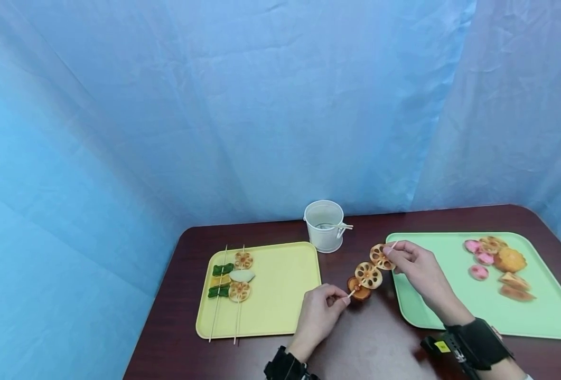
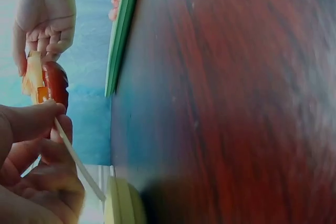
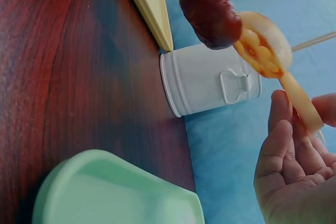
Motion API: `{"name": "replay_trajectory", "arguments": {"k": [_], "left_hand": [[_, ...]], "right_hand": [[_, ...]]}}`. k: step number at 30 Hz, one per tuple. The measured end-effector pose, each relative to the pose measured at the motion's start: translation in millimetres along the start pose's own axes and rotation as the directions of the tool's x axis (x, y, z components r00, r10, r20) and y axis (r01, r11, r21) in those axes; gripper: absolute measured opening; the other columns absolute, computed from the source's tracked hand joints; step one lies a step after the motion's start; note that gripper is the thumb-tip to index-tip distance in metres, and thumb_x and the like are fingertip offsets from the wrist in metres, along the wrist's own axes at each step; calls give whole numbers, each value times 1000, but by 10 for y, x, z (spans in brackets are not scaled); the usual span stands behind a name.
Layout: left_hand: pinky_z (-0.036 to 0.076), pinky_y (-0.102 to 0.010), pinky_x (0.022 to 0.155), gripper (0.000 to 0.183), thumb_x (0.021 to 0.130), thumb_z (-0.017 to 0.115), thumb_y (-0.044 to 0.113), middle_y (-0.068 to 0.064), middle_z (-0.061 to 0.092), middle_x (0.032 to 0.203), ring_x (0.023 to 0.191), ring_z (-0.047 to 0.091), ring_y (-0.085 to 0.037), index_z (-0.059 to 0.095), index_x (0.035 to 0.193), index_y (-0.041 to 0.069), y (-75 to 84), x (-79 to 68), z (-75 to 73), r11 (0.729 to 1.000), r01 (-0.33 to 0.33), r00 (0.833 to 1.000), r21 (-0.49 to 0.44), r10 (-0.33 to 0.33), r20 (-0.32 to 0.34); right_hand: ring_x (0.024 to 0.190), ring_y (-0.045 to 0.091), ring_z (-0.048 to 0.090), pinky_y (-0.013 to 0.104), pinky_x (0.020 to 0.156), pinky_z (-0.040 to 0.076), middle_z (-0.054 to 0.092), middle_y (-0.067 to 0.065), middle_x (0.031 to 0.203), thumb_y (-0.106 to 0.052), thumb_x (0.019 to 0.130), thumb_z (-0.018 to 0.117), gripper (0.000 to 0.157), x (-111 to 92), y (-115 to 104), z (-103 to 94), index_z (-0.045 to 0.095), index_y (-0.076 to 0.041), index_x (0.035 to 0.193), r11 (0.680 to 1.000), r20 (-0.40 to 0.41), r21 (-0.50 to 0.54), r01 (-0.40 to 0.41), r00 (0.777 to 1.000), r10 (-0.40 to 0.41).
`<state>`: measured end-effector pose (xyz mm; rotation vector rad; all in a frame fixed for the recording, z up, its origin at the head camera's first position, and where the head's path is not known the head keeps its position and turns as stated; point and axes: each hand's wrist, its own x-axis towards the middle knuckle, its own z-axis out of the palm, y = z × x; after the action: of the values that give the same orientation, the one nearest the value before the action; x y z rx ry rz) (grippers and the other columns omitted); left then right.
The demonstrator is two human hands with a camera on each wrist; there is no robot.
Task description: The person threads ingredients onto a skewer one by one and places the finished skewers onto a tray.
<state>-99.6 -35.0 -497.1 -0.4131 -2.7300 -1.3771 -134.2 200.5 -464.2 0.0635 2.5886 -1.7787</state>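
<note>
Over the table between the two trays, a wooden skewer (image 2: 79, 163) carries a glossy brown round piece (image 3: 210, 14), possibly a mushroom cap, and a lotus root slice (image 1: 368, 275). My left hand (image 1: 319, 312) pinches the skewer between thumb and fingers, right beside the brown piece. The stick's long end runs back past that hand. At the other end, my right hand (image 1: 415, 269) holds a second lotus root slice (image 1: 379, 257) between thumb and fingers. A short tip of the stick shows by the right fingertips.
At left lies a yellow tray (image 1: 285, 295) bearing two filled skewers (image 1: 240, 290). A white bucket (image 1: 324, 227) with sticks inside stands behind. The green tray (image 1: 432, 248) at right holds loose food pieces (image 1: 510, 259). Blue cloth (image 1: 280, 105) hangs behind the table.
</note>
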Motion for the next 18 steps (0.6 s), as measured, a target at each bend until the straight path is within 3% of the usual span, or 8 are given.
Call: {"name": "replay_trajectory", "arguments": {"k": [5, 11, 18], "left_hand": [[41, -15, 53, 7, 83, 74, 18, 16, 57, 69, 57, 49, 4, 71, 76, 18, -6, 0, -23, 999, 47, 999, -10, -47, 9], [41, -15, 49, 8, 83, 73, 16, 14, 57, 69, 54, 49, 3, 69, 77, 16, -18, -18, -45, 994, 89, 996, -57, -90, -11], [42, -16, 52, 10, 82, 74, 13, 12, 55, 71, 57, 48, 2, 67, 75, 15, -88, -53, -173, 999, 47, 998, -6, -47, -42]], "right_hand": [[83, 17, 64, 35, 71, 53, 68, 7, 106, -46, 95, 53, 47, 2, -9, 37, 64, -3, 110, 1000, 22, -1, 16, 1000, -16], [88, 22, 65, 37, 74, 52, 66, 11, 111, -48, 98, 46, 54, 2, -22, 8, 62, -2, 120, 1000, 39, -2, 7, 999, -7], [94, 23, 66, 30, 74, 53, 71, 11, 106, -47, 100, 40, 54, 18, 1, -109, 59, -2, 123, 997, 13, 65, 41, 999, -42]]}}
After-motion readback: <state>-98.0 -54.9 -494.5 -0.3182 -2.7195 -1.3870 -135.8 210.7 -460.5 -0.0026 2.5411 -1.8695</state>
